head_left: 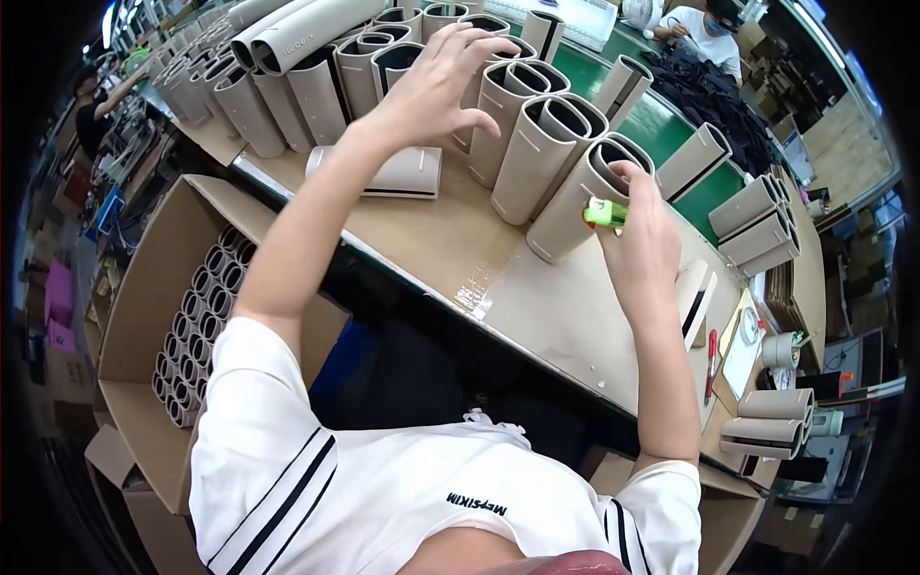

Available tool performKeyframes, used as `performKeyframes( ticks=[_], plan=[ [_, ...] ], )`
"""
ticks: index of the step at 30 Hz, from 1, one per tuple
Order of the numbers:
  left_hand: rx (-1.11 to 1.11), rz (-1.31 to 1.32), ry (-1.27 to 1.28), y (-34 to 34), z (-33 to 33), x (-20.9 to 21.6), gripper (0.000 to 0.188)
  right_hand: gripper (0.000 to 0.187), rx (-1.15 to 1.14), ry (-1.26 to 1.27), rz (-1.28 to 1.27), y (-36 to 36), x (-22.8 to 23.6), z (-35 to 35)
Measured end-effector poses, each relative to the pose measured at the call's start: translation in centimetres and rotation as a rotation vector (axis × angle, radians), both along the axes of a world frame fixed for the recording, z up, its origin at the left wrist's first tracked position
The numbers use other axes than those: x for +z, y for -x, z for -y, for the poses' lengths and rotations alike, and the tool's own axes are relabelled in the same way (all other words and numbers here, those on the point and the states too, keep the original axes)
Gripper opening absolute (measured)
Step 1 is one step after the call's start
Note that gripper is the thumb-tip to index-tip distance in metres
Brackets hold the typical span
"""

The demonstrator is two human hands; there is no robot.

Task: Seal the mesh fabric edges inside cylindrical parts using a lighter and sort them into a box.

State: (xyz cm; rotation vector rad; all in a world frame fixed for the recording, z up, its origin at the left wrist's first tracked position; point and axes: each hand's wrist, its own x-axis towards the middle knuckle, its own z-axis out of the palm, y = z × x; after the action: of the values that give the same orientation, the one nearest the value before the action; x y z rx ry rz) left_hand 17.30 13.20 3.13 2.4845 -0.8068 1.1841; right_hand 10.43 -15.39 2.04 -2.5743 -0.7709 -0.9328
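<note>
My left hand (436, 91) reaches over the table with its fingers spread and thumb apart, holding nothing. Below and beyond it stand several beige curled sleeves (494, 129) with dark linings. A bright green lighter (604, 213) with a red part is gripped in my right hand (642, 230). That hand is at the near side of an upright beige sleeve (565, 225), its fingertips close to the top opening. One more sleeve (402, 177) lies on its side on the table, below my left wrist.
A cardboard box (144, 307) with upright sleeves packed in it stands at left. Sleeves lie stacked (278, 43) at the far left. A red pen (711, 364) and a tape roll (750, 326) rest at right. A person (704, 38) sits beyond the dark fabric (709, 101).
</note>
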Motion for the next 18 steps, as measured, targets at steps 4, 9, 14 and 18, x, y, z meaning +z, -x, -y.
performKeyframes(
  ticks=[4,9,14,18],
  plan=[
    [-0.043,-0.119,-0.462,-3.9,-1.0,2.2,0.081,0.043,-0.135,0.348,-0.171,-0.8,5.3,-2.4],
    [-0.059,-0.246,-0.403,-3.3,0.5,2.0,0.064,0.025,-0.143,0.449,-0.372,-4.0,6.5,-2.6],
    [-0.080,0.046,-0.169,6.2,2.2,-0.2,0.056,0.032,-0.046,0.326,-0.333,3.2,6.8,0.2],
    [-0.015,0.277,-0.108,15.8,2.1,3.7,0.059,0.036,0.039,0.394,-0.245,11.0,12.9,0.1]
  ],
)
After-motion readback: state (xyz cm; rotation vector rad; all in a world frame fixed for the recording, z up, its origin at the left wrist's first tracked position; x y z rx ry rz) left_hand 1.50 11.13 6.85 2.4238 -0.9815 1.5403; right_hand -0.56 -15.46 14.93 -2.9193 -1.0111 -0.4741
